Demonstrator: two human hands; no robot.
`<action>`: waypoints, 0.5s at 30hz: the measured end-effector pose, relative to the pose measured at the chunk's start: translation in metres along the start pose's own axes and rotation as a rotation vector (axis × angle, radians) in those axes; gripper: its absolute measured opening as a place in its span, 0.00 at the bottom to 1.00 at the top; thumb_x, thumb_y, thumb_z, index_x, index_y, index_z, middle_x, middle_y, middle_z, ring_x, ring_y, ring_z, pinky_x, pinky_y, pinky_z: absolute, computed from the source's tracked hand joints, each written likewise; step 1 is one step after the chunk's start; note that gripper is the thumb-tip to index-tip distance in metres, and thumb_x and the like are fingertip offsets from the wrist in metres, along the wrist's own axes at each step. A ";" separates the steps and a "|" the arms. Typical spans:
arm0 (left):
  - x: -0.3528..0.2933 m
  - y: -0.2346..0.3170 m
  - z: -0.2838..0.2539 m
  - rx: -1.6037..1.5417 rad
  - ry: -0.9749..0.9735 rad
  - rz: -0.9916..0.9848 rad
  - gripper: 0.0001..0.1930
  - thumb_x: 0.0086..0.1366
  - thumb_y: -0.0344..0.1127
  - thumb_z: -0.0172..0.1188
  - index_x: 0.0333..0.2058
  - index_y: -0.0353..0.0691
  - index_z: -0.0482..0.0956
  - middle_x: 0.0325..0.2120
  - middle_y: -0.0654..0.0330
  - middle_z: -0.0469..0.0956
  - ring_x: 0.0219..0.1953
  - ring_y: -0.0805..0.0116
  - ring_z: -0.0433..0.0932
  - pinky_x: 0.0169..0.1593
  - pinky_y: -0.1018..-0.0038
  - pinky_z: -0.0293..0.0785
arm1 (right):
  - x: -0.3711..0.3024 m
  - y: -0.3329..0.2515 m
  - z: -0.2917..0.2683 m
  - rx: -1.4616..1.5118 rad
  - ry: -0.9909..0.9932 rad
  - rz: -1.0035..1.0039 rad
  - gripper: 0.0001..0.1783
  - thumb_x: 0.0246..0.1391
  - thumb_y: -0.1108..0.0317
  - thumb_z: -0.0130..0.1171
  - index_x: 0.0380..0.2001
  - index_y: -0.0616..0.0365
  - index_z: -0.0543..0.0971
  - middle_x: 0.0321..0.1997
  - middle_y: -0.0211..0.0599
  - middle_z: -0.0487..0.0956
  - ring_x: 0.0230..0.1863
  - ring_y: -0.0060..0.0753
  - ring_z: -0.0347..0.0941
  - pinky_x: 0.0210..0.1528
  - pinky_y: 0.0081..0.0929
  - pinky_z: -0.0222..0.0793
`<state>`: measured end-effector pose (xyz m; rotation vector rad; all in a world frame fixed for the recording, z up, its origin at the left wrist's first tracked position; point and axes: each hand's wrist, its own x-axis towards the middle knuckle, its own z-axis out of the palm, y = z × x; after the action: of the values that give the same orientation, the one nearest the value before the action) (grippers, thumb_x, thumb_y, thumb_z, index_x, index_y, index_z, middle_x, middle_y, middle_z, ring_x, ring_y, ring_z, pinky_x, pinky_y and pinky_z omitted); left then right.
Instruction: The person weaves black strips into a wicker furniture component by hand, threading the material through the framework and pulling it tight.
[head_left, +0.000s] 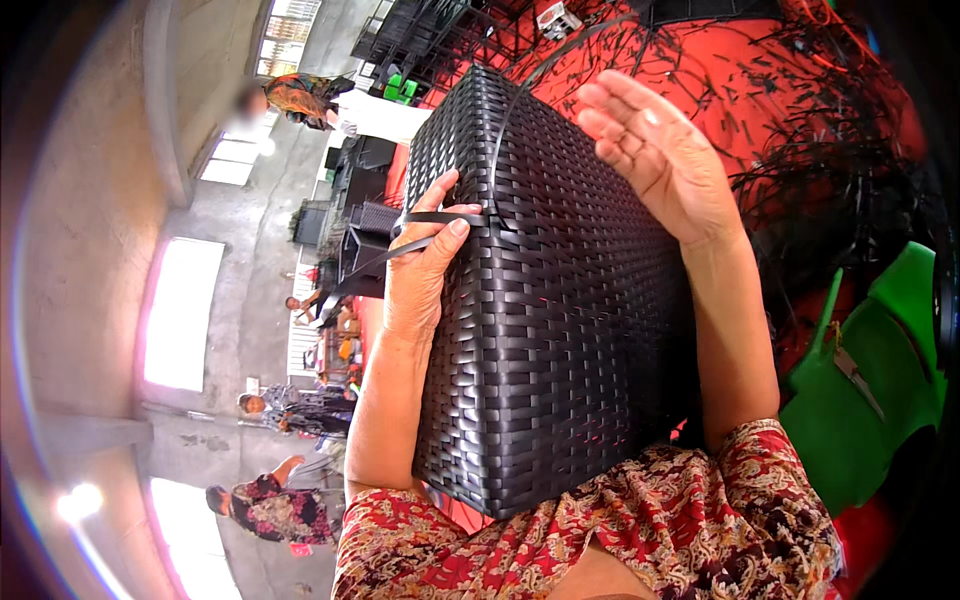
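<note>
A large black woven box-like piece [560,320], made of flat plastic strips, stands in front of me, leaning close against my body. At its upper left edge my left hand [425,260] pinches a flat black strip [425,216] between thumb and fingers. A tail of strip hangs out past that hand on its left. Another length of strip [497,150] curves up from the weave along the far part of the edge. My right hand [655,150] is raised over the right side of the box, palm turned inward, fingers extended, holding nothing.
At the right is a green plastic chair [850,430] with a pointed metal tool [858,380] on it. Black strip scraps [700,80] litter the red floor, with a tangled heap [820,170] nearer the chair. Dark woven pieces [370,225] and several people are farther off at left.
</note>
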<state>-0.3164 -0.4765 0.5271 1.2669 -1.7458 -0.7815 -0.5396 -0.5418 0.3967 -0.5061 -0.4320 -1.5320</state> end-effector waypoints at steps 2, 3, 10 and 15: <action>-0.004 0.006 0.000 -0.014 -0.004 0.009 0.06 0.56 0.31 0.62 0.29 0.33 0.81 0.55 0.46 0.64 0.54 0.60 0.67 0.58 0.65 0.61 | -0.001 0.010 0.003 -0.032 -0.028 0.071 0.20 0.60 0.67 0.47 0.53 0.66 0.66 0.52 0.44 0.73 0.47 0.29 0.73 0.47 0.21 0.69; -0.005 0.009 0.001 -0.016 -0.009 0.017 0.07 0.56 0.31 0.62 0.28 0.32 0.80 0.56 0.46 0.64 0.52 0.61 0.69 0.57 0.66 0.63 | -0.004 0.013 0.004 -0.064 -0.024 0.105 0.19 0.60 0.67 0.47 0.52 0.66 0.68 0.50 0.43 0.74 0.46 0.27 0.73 0.46 0.20 0.69; -0.015 0.020 0.003 -0.032 0.050 -0.039 0.07 0.54 0.31 0.63 0.28 0.32 0.80 0.56 0.44 0.62 0.51 0.61 0.69 0.56 0.67 0.64 | -0.015 0.022 0.006 -0.194 0.052 0.221 0.12 0.57 0.66 0.54 0.39 0.62 0.77 0.36 0.31 0.78 0.33 0.18 0.71 0.36 0.14 0.66; -0.017 0.027 0.005 -0.086 0.066 -0.045 0.07 0.54 0.29 0.62 0.29 0.29 0.79 0.56 0.41 0.61 0.52 0.58 0.68 0.56 0.65 0.66 | -0.020 0.027 0.016 -0.367 -0.067 0.322 0.08 0.53 0.68 0.57 0.33 0.60 0.80 0.30 0.26 0.78 0.28 0.13 0.68 0.31 0.12 0.64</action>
<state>-0.3302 -0.4522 0.5433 1.2642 -1.6193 -0.8229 -0.5116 -0.5172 0.3974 -0.8709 -0.1082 -1.2862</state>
